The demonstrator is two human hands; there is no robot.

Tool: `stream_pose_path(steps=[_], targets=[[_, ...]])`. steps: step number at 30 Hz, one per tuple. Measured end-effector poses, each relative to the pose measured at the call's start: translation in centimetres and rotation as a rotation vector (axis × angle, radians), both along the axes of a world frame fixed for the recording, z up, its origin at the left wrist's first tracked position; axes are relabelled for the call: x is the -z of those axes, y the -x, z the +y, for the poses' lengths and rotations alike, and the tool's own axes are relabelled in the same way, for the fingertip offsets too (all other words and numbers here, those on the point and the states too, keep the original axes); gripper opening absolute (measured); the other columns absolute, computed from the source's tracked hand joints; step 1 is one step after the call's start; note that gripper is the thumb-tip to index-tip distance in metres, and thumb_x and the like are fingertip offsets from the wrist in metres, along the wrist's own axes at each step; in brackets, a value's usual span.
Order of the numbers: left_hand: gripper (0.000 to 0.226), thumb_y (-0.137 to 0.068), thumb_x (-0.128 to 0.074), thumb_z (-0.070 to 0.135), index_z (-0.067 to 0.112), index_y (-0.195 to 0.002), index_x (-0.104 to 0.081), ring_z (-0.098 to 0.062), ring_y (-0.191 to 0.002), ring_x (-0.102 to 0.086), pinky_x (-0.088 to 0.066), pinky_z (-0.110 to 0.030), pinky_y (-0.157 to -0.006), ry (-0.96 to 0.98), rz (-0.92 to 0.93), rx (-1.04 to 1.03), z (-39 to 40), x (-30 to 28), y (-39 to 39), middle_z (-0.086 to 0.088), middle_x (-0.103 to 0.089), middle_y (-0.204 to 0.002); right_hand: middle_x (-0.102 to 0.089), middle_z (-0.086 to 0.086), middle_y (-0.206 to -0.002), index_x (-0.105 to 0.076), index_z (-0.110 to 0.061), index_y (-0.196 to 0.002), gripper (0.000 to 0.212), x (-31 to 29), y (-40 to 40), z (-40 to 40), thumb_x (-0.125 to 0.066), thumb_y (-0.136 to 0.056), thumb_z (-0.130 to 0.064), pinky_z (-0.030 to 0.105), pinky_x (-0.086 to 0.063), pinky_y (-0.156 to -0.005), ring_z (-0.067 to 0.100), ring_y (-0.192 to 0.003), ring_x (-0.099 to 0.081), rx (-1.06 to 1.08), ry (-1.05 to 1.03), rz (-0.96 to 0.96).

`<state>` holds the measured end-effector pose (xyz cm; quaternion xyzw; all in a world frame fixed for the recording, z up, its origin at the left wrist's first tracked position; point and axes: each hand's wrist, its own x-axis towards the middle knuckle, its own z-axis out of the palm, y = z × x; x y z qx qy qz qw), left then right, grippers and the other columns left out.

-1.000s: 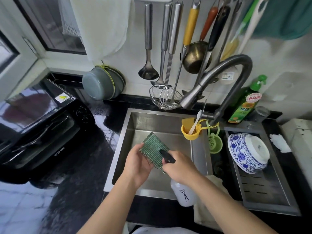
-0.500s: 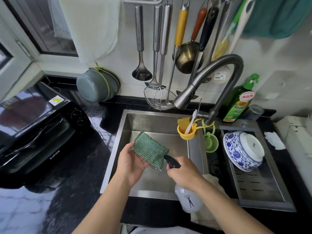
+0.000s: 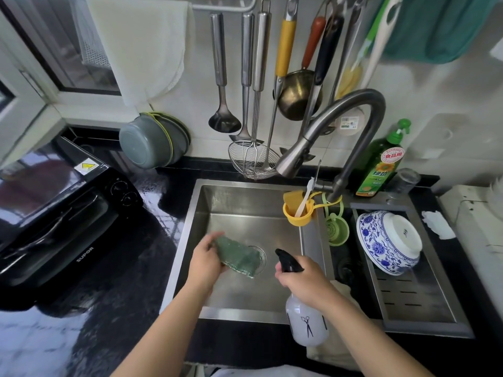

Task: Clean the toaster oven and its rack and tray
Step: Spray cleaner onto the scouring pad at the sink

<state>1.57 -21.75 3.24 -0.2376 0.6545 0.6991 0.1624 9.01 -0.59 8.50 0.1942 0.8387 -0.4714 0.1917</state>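
At nine o'clock on the bench, the toaster oven point(image 3: 58, 210) waits, door shut.

Toward six o'clock, over the sink point(image 3: 246, 197), the left hand point(image 3: 205, 261) has its grip curled around a green scouring pad point(image 3: 239, 257); the right hand point(image 3: 302, 278) has its grip wrapped on the neck of a spray bottle point(image 3: 306, 322), nozzle toward the pad. I judge the pad soft and light, best held by its edge. The oven looks heavy and glossy, maybe slippery; the door handle seems the place to hold. Rack and tray are not visible.
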Motion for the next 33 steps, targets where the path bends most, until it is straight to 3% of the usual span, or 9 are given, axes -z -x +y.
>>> stream_pose_path(steps=[5,9,12,15,19,22,26,31,33], targets=[[0.030,-0.092,-0.056,0.008,0.017,-0.118,-0.047,-0.030,-0.095,-0.066,-0.052,-0.036,-0.080,0.739,0.037,0.704,-1.7,0.8,1.0,-0.012,-0.067,-0.111,-0.062,-0.006,-0.072,-0.067,-0.020,-0.084,0.007,-0.2,-0.2,0.9,-0.061,-0.080,-0.019,0.027,-0.043,-0.063,0.011,-0.066,-0.054,0.033,0.050,0.000],[0.034,-0.094,-0.050,0.002,0.014,-0.125,-0.057,-0.036,-0.112,-0.068,-0.053,-0.043,-0.089,1.577,0.351,1.202,-1.9,-0.9,2.8,-0.011,-0.068,-0.120,-0.062,-0.008,-0.070,-0.065,-0.023,-0.081,0.005,0.1,-0.3,1.9,-0.061,-0.078,-0.021,0.029,-0.045,-0.065,0.012,-0.066,-0.055,0.044,0.032,-0.004],[0.027,-0.100,-0.055,0.026,0.018,-0.120,-0.070,-0.029,-0.115,-0.063,-0.051,-0.039,-0.089,1.713,0.489,1.306,-2.0,-1.8,5.2,-0.005,-0.066,-0.120,-0.061,-0.008,-0.069,-0.063,-0.025,-0.078,0.003,0.5,-0.4,2.4,-0.060,-0.077,-0.024,0.030,-0.046,-0.067,0.014,-0.067,-0.057,0.031,0.002,-0.002],[0.029,-0.094,-0.064,0.036,0.011,-0.106,-0.074,-0.032,-0.109,-0.061,-0.051,-0.039,-0.091,1.209,0.294,1.109,-1.7,-2.4,6.8,-0.012,-0.063,-0.113,-0.061,-0.009,-0.070,-0.062,-0.025,-0.079,0.002,0.5,-0.6,2.8,-0.060,-0.078,-0.024,0.031,-0.047,-0.069,0.014,-0.069,-0.057,0.031,-0.008,0.001],[0.027,-0.093,-0.050,-0.003,-0.007,-0.114,-0.067,-0.036,-0.093,-0.072,-0.058,-0.045,-0.090,0.013,-0.092,0.446,-0.8,-3.0,5.0,-0.029,-0.072,-0.112,-0.067,0.000,-0.081,-0.064,-0.024,-0.084,0.007,0.1,-1.1,2.8,-0.062,-0.080,-0.029,0.035,-0.051,-0.074,0.022,-0.078,-0.063,0.012,-0.006,0.002],[0.038,-0.089,-0.039,-0.006,-0.009,-0.118,-0.063,-0.035,-0.094,-0.071,-0.058,-0.042,-0.092,-0.463,-0.226,0.177,0.1,-2.9,1.5,-0.026,-0.073,-0.111,-0.071,0.001,-0.092,-0.066,-0.025,-0.086,0.012,-0.8,-1.2,2.1,-0.062,-0.075,-0.029,0.034,-0.052,-0.074,0.025,-0.090,-0.066,0.010,0.050,-0.015],[0.041,-0.103,-0.043,0.013,-0.006,-0.136,-0.058,-0.042,-0.133,-0.055,-0.036,-0.053,-0.120,-0.742,-0.278,0.021,1.4,-2.0,-2.6,-0.027,-0.063,-0.136,-0.072,-0.001,-0.096,-0.066,-0.025,-0.092,0.024,-2.3,-0.7,0.0,-0.059,-0.071,-0.034,0.028,-0.047,-0.069,0.023,-0.090,-0.066,-0.075,0.112,-0.044],[0.060,-0.105,-0.045,0.044,-0.001,-0.142,-0.058,-0.037,-0.110,-0.066,-0.054,-0.038,-0.076,-0.841,-0.304,-0.038,2.1,-2.2,-3.6,-0.023,-0.065,-0.132,-0.062,-0.012,-0.079,-0.065,-0.019,-0.088,0.012,-2.5,0.0,-3.7,-0.059,-0.078,-0.023,0.024,-0.042,-0.066,0.009,-0.072,-0.054,-0.150,0.115,-0.056],[0.061,-0.104,-0.046,0.046,-0.001,-0.142,-0.058,-0.036,-0.108,-0.065,-0.053,-0.037,-0.079,-0.831,-0.283,-0.054,2.0,-2.4,-3.4,-0.024,-0.064,-0.132,-0.061,-0.007,-0.075,-0.063,-0.018,-0.081,0.010,-2.1,0.1,-4.7,-0.058,-0.074,-0.024,0.027,-0.042,-0.064,0.013,-0.070,-0.054,-0.149,0.088,-0.038]])
